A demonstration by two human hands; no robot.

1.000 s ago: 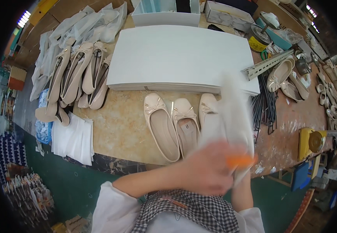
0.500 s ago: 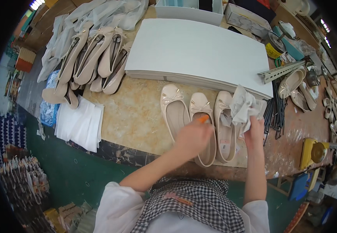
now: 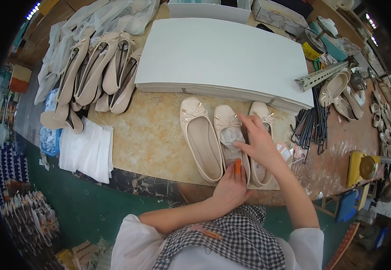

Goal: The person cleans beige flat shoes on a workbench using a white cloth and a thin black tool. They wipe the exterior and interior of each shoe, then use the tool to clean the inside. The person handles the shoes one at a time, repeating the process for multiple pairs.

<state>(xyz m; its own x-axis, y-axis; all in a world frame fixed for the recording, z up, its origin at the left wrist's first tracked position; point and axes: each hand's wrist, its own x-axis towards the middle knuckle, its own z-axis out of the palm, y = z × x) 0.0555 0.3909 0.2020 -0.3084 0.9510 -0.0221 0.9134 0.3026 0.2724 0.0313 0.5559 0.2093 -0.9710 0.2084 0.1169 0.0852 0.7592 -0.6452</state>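
Beige flat (image 3: 225, 116) sits mid-row on the surface (image 3: 146, 135), my left grip (image 3: 231, 189) curled at its heel, likely steadying it, pinch unclear, my right grip (image 3: 262, 141) half-spread, thumb against the crumpled paper (image 3: 230, 135) inside.

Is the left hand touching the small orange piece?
Touching. The head view shows the orange piece right against the fingers of the left hand, with no gap; whether worn or pinched, I cannot tell.

Beige bow-front shoe (image 3: 225, 118) upright, toe pointing away; crumpled white paper (image 3: 229, 136) inside.
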